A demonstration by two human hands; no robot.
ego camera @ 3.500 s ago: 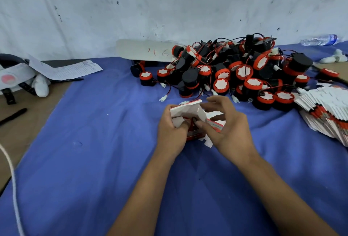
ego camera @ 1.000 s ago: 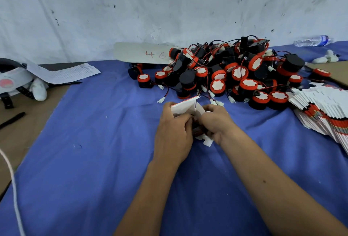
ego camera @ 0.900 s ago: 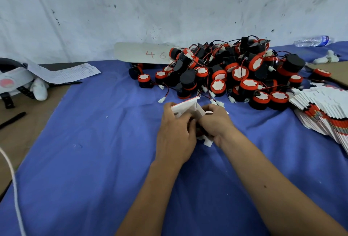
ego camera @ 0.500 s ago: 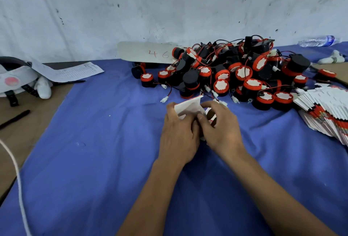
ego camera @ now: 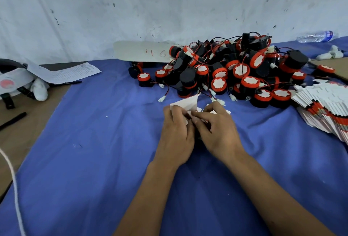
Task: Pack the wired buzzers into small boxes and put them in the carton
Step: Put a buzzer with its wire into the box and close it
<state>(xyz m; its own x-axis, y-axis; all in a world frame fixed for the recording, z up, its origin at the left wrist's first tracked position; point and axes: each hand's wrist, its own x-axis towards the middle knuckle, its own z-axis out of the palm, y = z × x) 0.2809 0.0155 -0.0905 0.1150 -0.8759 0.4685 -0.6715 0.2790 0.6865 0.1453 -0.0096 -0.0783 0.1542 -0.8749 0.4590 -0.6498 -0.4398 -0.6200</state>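
A small white and red box (ego camera: 187,103) sits on the blue cloth (ego camera: 98,141) between my hands, one white flap sticking up. My left hand (ego camera: 176,134) grips its left side with curled fingers. My right hand (ego camera: 216,132) holds the right side, its fingers pinching a flap near the middle. The box body is mostly hidden by both hands, and whether a buzzer is inside cannot be seen. Behind them lies a heap of black and red wired buzzers (ego camera: 233,74) with white connectors. A fanned stack of flat boxes (ego camera: 325,107) lies at the right.
A cardboard strip marked 46 (ego camera: 143,52) leans on the wall behind the heap. At the left are a printed sheet (ego camera: 64,72), a strapped device (ego camera: 15,83) and a white cord (ego camera: 13,183). A plastic bottle (ego camera: 316,36) lies at the far right. No carton is in view.
Since 3.5 s ago both hands have closed in over the box, hiding its red sides. In the last half second my right fingers shifted toward the middle flap.
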